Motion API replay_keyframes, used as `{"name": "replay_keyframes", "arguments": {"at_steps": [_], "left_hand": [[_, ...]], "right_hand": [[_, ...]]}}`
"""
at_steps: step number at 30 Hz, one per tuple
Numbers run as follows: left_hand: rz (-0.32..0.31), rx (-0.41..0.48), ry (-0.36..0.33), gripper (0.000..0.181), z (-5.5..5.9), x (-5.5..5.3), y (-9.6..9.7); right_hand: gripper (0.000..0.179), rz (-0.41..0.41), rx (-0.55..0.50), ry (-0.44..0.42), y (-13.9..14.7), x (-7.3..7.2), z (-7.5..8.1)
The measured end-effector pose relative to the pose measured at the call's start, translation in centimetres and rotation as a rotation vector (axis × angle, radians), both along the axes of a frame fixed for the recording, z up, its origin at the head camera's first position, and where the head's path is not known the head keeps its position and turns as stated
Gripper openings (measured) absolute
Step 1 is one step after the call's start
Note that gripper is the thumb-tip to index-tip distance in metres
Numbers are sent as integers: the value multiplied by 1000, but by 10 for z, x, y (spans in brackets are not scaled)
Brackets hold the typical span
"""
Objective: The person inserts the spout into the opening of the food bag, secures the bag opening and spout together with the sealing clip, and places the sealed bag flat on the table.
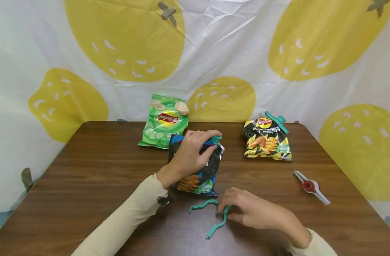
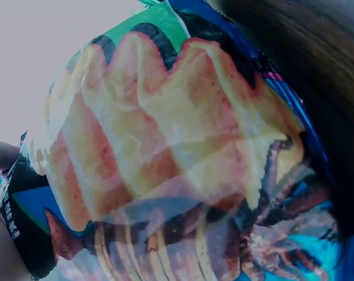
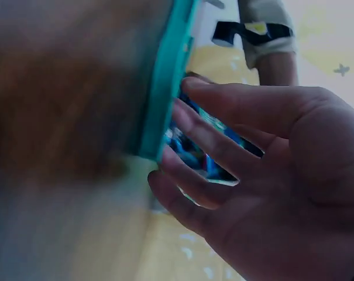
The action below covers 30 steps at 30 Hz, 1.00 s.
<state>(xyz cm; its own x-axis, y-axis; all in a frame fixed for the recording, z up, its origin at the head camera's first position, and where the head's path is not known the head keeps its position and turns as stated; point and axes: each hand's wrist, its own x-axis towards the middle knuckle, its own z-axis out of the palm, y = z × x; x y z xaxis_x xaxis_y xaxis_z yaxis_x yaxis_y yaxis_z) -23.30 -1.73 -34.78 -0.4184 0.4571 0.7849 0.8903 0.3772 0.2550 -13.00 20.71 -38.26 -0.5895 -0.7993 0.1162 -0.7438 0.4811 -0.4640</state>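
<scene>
Just on the near side of the black-and-blue foil snack bag [image 1: 195, 183], at whose top right the left hand [image 1: 190, 151] pinches a small teal plastic piece [image 1: 216, 139], the right hand [image 1: 250, 210], grip unclear, is at a wavy two-armed teal clip [image 1: 225, 215].

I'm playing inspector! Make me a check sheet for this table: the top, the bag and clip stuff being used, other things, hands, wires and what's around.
Surface: brown wood-grain table.
Job's things: blue-and-black bag, small teal piece at its top; teal clip parts in front.
Clutter: green bag; black-and-yellow bag with its clip; red-and-grey tool.
Hands: left hand pinches the small teal piece; right hand at the teal clip parts, grip unclear.
Cables: nothing seen.
Surroundings: fruit-print sheet behind the table.
</scene>
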Motion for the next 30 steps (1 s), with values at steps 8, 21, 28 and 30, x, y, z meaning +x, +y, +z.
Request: {"name": "replay_keyframes", "arguments": {"at_steps": [8,21,28,30], "left_hand": [[12,1,-1,34,-1,-2,-2],[29,41,-1,33,-1,-10,-7],[38,38,-28,31,-2,-12,-8],[38,34,-31,31,-3,-12,-8]], "right_hand": [[20,-66,65,-3,2,1,-6],[4,-132,-18,-27,21,-10,-5],[4,-234,-64,-115,48,-25,-5],[4,-294,-87,-118,55,-28,-6]]}}
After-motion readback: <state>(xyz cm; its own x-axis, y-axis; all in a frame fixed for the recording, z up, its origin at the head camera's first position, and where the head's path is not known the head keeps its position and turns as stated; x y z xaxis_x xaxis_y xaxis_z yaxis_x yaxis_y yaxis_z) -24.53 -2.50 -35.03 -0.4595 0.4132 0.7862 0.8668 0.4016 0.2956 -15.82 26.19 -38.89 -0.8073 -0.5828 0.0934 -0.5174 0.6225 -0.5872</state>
